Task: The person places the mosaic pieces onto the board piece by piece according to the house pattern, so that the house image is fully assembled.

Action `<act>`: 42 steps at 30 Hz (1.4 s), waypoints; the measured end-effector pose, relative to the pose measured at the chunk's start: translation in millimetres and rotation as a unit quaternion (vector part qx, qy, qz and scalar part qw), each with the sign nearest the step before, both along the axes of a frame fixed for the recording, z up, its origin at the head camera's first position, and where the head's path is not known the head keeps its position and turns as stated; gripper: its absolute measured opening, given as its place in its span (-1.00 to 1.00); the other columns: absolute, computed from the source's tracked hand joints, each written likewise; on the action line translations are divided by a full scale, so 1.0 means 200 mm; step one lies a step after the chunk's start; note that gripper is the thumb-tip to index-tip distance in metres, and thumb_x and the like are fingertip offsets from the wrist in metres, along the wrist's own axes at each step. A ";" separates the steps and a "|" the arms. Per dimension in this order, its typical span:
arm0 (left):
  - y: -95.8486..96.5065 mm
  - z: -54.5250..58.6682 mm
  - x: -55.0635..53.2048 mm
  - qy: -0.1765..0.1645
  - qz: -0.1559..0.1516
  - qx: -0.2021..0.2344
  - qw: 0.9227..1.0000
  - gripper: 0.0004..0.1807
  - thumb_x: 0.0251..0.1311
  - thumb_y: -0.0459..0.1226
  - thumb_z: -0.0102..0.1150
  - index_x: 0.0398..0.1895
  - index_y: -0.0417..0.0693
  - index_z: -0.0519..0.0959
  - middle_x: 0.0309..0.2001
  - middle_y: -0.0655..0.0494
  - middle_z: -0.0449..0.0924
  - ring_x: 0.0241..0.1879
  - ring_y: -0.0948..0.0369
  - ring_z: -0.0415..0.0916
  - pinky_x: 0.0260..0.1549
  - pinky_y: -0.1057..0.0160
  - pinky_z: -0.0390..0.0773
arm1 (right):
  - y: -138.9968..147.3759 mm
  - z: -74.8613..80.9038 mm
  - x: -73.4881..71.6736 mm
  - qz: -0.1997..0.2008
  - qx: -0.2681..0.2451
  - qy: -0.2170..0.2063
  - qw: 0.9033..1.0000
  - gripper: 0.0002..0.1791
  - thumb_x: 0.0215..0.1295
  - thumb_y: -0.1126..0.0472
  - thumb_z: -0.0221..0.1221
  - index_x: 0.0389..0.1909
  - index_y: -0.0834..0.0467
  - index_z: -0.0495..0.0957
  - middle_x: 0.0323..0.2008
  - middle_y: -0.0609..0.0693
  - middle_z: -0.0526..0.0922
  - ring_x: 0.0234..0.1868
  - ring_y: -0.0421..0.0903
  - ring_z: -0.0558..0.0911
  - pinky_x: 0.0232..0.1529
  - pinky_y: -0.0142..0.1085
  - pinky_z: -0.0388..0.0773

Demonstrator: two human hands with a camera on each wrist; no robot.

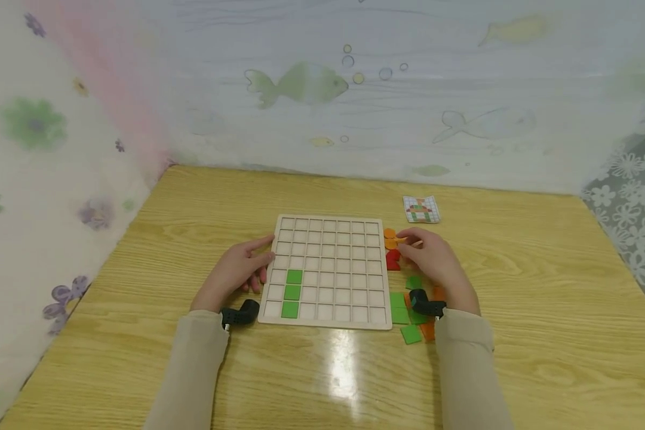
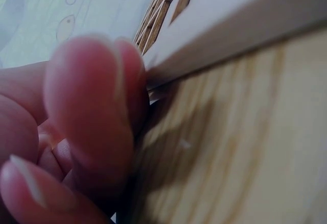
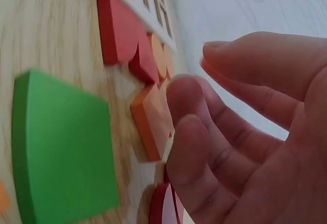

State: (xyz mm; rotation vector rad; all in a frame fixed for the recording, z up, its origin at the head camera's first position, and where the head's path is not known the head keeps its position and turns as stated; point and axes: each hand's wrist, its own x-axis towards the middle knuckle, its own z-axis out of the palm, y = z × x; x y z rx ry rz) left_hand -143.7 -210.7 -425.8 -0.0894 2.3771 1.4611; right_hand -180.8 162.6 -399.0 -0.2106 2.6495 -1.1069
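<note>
Hands apart: L. hand (image 1: 242,267), fingers loose, touches wooden grid board (image 1: 335,263) at 9 o'clock; R. hand (image 1: 432,255) works orange pcs. (image 1: 389,233) at board's approx. 2 o'clock; can't tell if pinching one.

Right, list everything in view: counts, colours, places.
Wood-grain table: one, yellow, beneath board.
Wooden grid board: one, pale, table centre.
Square tiles: three, green, board's lower left.
Flat loose pieces: several, green, orange and red, right of board.
Printed card: one, white with coloured design, beyond loose pieces.
Fish-drawing wall: one, pale, behind table.
Flowered surfaces: two, white left, grey right.
Wrist cameras: two, black, at wrists.
Sleeves: two, beige, on forearms.
Left hand: one, at board's left edge.
Right hand: one, by orange pieces.
</note>
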 end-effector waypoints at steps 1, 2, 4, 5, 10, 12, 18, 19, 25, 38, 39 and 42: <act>0.00 0.00 0.00 0.000 0.000 -0.002 1.000 -0.46 0.17 0.02 0.03 0.25 0.44 0.22 -0.60 -0.13 0.51 -0.74 0.08 0.43 -0.78 0.23 0.39 | 0.01 0.00 0.00 -0.002 0.002 0.002 1.000 -0.66 0.28 0.10 0.04 0.05 0.06 0.42 -0.12 0.03 0.47 -0.16 -0.02 0.48 -0.21 -0.19 0.40; 0.00 0.01 0.00 -0.001 0.000 -0.002 1.000 -0.46 0.18 0.02 0.03 0.25 0.43 0.22 -0.61 -0.13 0.51 -0.74 0.08 0.43 -0.78 0.23 0.39 | 0.01 0.00 0.00 -0.001 0.005 0.003 1.000 -0.65 0.27 0.11 0.05 0.07 0.07 0.41 -0.11 0.04 0.47 -0.16 -0.01 0.48 -0.21 -0.19 0.40; 0.00 0.01 -0.01 -0.003 0.000 -0.003 1.000 -0.46 0.18 0.02 0.03 0.25 0.43 0.22 -0.60 -0.13 0.51 -0.74 0.09 0.43 -0.78 0.23 0.39 | 0.02 0.00 -0.01 0.001 0.009 0.002 1.000 -0.62 0.26 0.13 0.06 0.09 0.09 0.40 -0.08 0.07 0.45 -0.17 0.01 0.47 -0.21 -0.19 0.41; 0.00 0.01 -0.01 -0.004 0.000 -0.002 1.000 -0.46 0.18 0.02 0.03 0.25 0.43 0.22 -0.60 -0.14 0.51 -0.74 0.08 0.43 -0.78 0.22 0.39 | 0.02 0.00 -0.01 0.002 0.013 0.004 1.000 -0.61 0.25 0.13 0.07 0.10 0.09 0.39 -0.06 0.08 0.44 -0.17 0.01 0.46 -0.20 -0.18 0.40; 0.00 0.01 0.00 -0.006 0.001 -0.002 1.000 -0.46 0.18 0.01 0.03 0.26 0.42 0.21 -0.60 -0.13 0.51 -0.74 0.08 0.43 -0.78 0.23 0.39 | 0.04 -0.01 -0.01 0.003 0.032 0.007 0.999 -0.54 0.23 0.14 0.08 0.16 0.11 0.34 0.03 0.14 0.35 -0.16 0.05 0.40 -0.13 -0.11 0.36; 0.00 0.01 0.00 -0.007 0.000 -0.002 1.000 -0.46 0.18 0.01 0.03 0.26 0.42 0.21 -0.60 -0.13 0.51 -0.74 0.08 0.43 -0.78 0.23 0.39 | 0.04 -0.01 -0.01 0.002 0.038 0.004 0.999 -0.52 0.23 0.14 0.09 0.18 0.11 0.33 0.05 0.16 0.33 -0.15 0.06 0.39 -0.12 -0.10 0.35; 0.00 0.01 0.00 -0.001 -0.002 -0.003 1.000 -0.46 0.18 0.01 0.02 0.26 0.42 0.21 -0.60 -0.13 0.51 -0.74 0.08 0.43 -0.78 0.22 0.39 | 0.03 -0.03 -0.01 -0.005 0.065 0.004 0.998 -0.48 0.22 0.10 0.09 0.21 0.08 0.30 0.00 0.12 0.33 -0.13 0.04 0.39 -0.09 -0.09 0.34; 0.00 0.01 0.00 0.000 -0.002 -0.004 1.000 -0.46 0.19 0.02 0.02 0.26 0.42 0.21 -0.60 -0.13 0.51 -0.74 0.08 0.43 -0.78 0.22 0.39 | 0.03 -0.03 -0.01 -0.004 0.070 0.007 0.998 -0.48 0.21 0.10 0.10 0.21 0.09 0.30 -0.01 0.13 0.33 -0.13 0.04 0.39 -0.09 -0.08 0.33; 0.00 0.02 0.00 -0.002 -0.002 -0.007 1.000 -0.46 0.19 0.02 0.01 0.27 0.41 0.20 -0.61 -0.12 0.51 -0.74 0.08 0.43 -0.78 0.22 0.39 | 0.02 -0.02 -0.01 0.006 0.087 0.016 0.996 -0.51 0.21 0.12 0.11 0.17 0.13 0.34 -0.03 0.16 0.36 -0.10 0.07 0.38 -0.06 -0.04 0.31; 0.00 0.02 -0.01 0.002 -0.012 -0.008 1.000 -0.45 0.20 0.02 0.00 0.28 0.37 0.20 -0.62 -0.10 0.51 -0.73 0.08 0.44 -0.77 0.21 0.40 | 0.01 -0.01 -0.02 -0.003 0.095 0.007 0.995 -0.56 0.19 0.13 0.13 0.09 0.16 0.39 -0.07 0.16 0.39 -0.08 0.07 0.37 -0.02 -0.03 0.29; 0.00 0.02 -0.01 0.002 -0.010 -0.009 1.000 -0.45 0.20 0.02 0.00 0.27 0.38 0.20 -0.61 -0.10 0.51 -0.73 0.07 0.44 -0.78 0.21 0.40 | 0.01 -0.01 -0.01 -0.004 0.097 0.007 0.995 -0.57 0.19 0.13 0.13 0.08 0.15 0.40 -0.07 0.15 0.39 -0.08 0.07 0.37 -0.03 -0.04 0.30; 0.00 0.02 -0.01 0.000 -0.011 -0.011 1.000 -0.45 0.19 0.03 0.00 0.27 0.38 0.20 -0.61 -0.10 0.51 -0.72 0.06 0.44 -0.77 0.21 0.40 | 0.00 -0.02 -0.01 -0.006 0.097 0.008 0.995 -0.62 0.19 0.14 0.13 0.03 0.17 0.42 -0.09 0.16 0.39 -0.10 0.07 0.38 -0.03 -0.05 0.30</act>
